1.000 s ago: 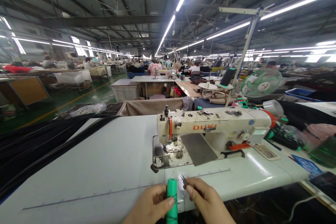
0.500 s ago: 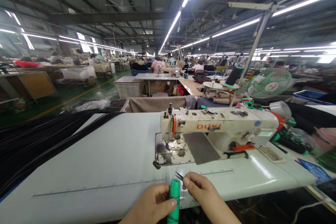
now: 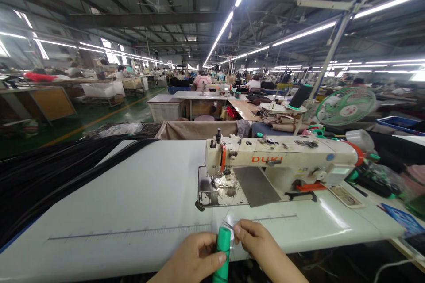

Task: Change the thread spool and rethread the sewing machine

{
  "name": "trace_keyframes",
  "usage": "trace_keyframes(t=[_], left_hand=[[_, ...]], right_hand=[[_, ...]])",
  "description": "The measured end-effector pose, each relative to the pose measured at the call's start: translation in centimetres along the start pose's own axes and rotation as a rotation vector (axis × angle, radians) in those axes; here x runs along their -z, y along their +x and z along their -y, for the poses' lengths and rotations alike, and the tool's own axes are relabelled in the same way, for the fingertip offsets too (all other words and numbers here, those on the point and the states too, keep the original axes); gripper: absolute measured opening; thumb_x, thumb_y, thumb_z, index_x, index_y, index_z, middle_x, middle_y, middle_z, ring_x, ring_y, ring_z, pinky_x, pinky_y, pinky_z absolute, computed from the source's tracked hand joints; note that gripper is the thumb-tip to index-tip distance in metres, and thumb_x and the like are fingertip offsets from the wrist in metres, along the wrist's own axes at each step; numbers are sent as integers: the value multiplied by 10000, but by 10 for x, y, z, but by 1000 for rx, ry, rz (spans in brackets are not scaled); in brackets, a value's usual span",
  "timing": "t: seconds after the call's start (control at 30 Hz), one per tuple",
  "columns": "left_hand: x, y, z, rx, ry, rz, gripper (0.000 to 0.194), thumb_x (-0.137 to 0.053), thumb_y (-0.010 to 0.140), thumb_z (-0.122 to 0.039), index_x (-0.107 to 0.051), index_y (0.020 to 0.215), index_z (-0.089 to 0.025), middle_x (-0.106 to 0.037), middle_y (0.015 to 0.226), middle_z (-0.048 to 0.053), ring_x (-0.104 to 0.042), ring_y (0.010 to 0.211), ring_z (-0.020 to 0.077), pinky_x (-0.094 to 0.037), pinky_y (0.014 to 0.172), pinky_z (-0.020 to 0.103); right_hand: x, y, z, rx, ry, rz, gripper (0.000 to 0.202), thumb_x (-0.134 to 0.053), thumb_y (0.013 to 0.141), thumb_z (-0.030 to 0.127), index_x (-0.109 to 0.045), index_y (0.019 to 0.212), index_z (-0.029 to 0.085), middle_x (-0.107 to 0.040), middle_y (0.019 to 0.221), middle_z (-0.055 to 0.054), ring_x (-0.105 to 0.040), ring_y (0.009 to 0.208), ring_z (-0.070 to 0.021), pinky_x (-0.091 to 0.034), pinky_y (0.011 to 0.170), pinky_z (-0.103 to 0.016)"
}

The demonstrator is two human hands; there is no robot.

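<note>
1. Change: one second ago the tweezer-like tool [image 3: 228,224] stood to the right of the green tube [image 3: 223,254]; half a second ago its tips reached over the tube's top. Now the tips lie just above and right of the tube's top end. Implication: the work appears to centre on that end; contact cannot be confirmed.
2. Left hand [image 3: 199,256]: fingers closed around the tube, lower centre of the frame. The tube remains roughly upright, with dark thread lines on its side.
3. Right hand [image 3: 254,239]: fingers pinched narrow on the tool, which points to the upper left.
4. Surface: the pale, glossy worktop [image 3: 139,199] carries a printed ruler scale [image 3: 133,232] across its lower part. A sewing machine [image 3: 285,152] stands right of centre; black fabric [image 3: 49,181] covers the left.
5. Room: a large workshop with strip lights [image 3: 219,31] overhead, a green floor [image 3: 99,119] at left, and a green fan [image 3: 346,105] at right.
</note>
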State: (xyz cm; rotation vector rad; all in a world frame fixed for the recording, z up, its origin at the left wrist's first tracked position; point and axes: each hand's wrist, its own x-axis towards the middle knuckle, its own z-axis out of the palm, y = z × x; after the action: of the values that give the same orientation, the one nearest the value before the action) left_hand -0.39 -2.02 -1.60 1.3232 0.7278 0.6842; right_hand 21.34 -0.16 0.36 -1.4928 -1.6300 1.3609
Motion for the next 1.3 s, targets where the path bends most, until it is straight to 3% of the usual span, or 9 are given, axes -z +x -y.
trace_keyframes(t=[0.23,0.4,0.47,0.6,0.73,0.83,0.97,1.13,1.3], left_hand=[[-1,0,1,43,32,9,487,-720,847,-613,-603,850,-141,-399,732,-24,-347,692,120,-269,598,236],[2,-2,-1,30,-12,14,485,-739,837,-603,-630,870,-131,-435,744,-17,-362,701,120,-310,631,236],[3,-3,-4,17,-42,26,466,-743,844,-583,-667,918,-129,-494,783,2,-424,743,138,-356,679,246],[4,-4,-6,-52,-99,41,408,-760,848,-518,-733,1017,-147,-621,1077,88,-573,1045,254,-455,926,329],[2,-3,-6,-93,-152,115,326,-786,832,-455,-757,972,-162,-516,1404,123,-551,1215,304,-440,1063,390],[-2,-4,-10,-61,-176,181,321,-797,820,-449,-752,952,-160,-560,1345,116,-577,1164,297,-469,1013,377],[-4,-11,-17,23,-192,190,417,-817,800,-479,-752,1064,-163,-654,1036,60,-593,987,232,-472,875,306],[19,-33,-26,45,-153,64,489,-816,782,-537,-759,1075,-150,-673,974,53,-584,946,211,-448,852,283],[70,-85,-13,28,-58,-173,547,-758,795,-627,-759,1094,-168,-701,1091,103,-599,1019,268,-471,891,336]], right_hand=[[-3,4,7,47,75,21,730,-548,697,945,-510,613,221,-330,536,61,-288,550,-114,-200,543,-282],[-4,8,2,-4,249,41,766,-606,586,985,-482,648,232,-279,484,95,-218,490,-87,-141,502,-269],[-5,4,3,-33,379,62,731,-650,608,944,-461,706,244,-275,477,111,-194,471,-80,-119,491,-262],[-7,-8,16,16,514,24,591,-689,791,767,-398,784,252,-343,544,108,-217,486,-74,-114,491,-258],[-10,-14,27,71,514,23,534,-644,877,707,-385,795,248,-384,558,102,-265,480,-71,-143,493,-260],[-14,-13,30,97,466,23,514,-636,896,688,-398,799,243,-423,555,95,-323,489,-75,-205,505,-255],[-16,-14,34,83,421,12,517,-647,879,698,-428,801,236,-509,612,69,-407,519,-86,-275,525,-252],[-12,-19,37,22,338,-100,558,-536,895,769,-548,858,212,-643,680,-1,-373,474,-85,-216,482,-253],[4,-12,13,-9,259,-250,602,-495,863,817,-584,840,222,-601,642,10,-375,459,-102,-194,457,-255]])
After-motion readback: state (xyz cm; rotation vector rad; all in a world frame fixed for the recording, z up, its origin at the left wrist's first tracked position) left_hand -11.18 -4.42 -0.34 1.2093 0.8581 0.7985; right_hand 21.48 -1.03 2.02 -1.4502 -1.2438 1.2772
